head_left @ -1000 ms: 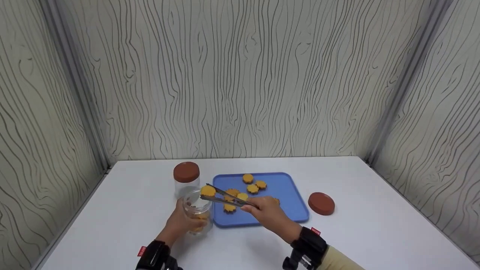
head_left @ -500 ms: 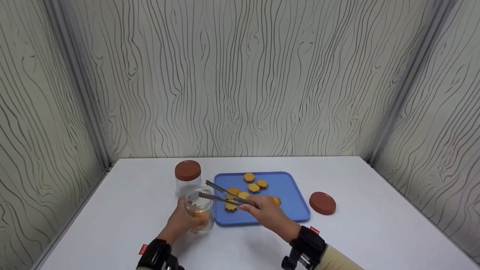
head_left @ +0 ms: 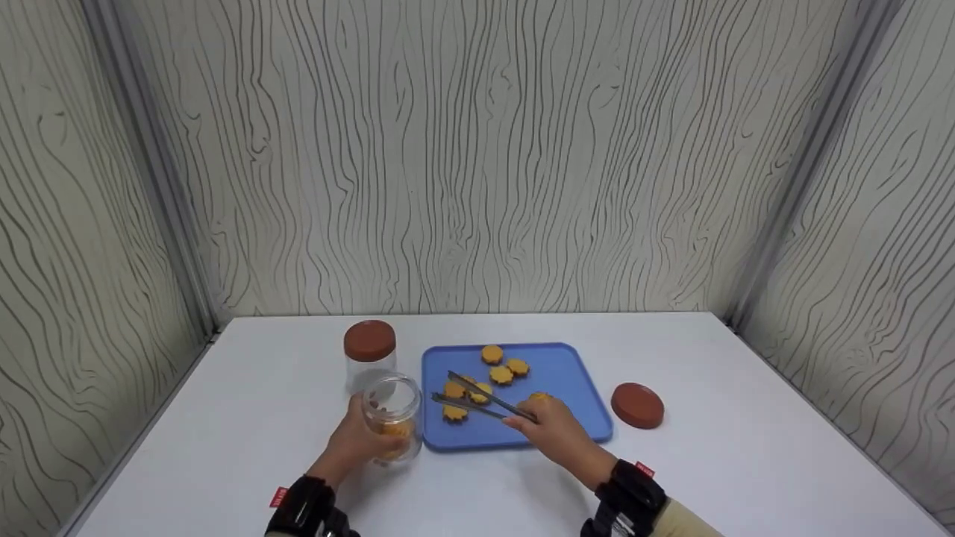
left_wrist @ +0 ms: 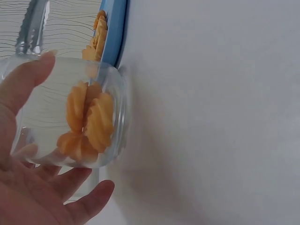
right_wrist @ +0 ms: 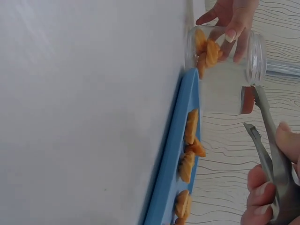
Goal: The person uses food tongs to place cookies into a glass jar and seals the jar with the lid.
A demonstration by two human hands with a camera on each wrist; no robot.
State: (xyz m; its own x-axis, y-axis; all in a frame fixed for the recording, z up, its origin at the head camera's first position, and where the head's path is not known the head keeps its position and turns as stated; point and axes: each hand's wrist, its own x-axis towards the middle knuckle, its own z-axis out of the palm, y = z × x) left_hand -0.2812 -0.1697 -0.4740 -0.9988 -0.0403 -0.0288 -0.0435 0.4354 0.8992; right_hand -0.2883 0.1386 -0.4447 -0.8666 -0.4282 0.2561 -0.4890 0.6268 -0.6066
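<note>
My left hand (head_left: 359, 438) grips a clear open jar (head_left: 393, 406) by its side, thumb and fingers round it. Several golden swirled cookies (left_wrist: 91, 119) lie at the bottom of the jar, as the left wrist view shows. In my right hand (head_left: 556, 432) is a pair of metal tongs (right_wrist: 274, 157), held with the tips spread apart and nothing between them. The tips hover over the left part of a blue tray (head_left: 567, 373), above a group of cookies (head_left: 455, 412). Part of one cookie shows behind the right hand.
Farther back on the tray lie more cookies (head_left: 501, 374). A second jar (head_left: 370, 369) with a red-brown lid (head_left: 370, 341) stands behind the held jar. Another red-brown lid (head_left: 638, 406) lies on the white table (head_left: 716, 462) right of the tray.
The tongs let go of a cookie over the jar's mouth, then swung right over the tray with their tips apart. The left hand keeps holding the jar in place.
</note>
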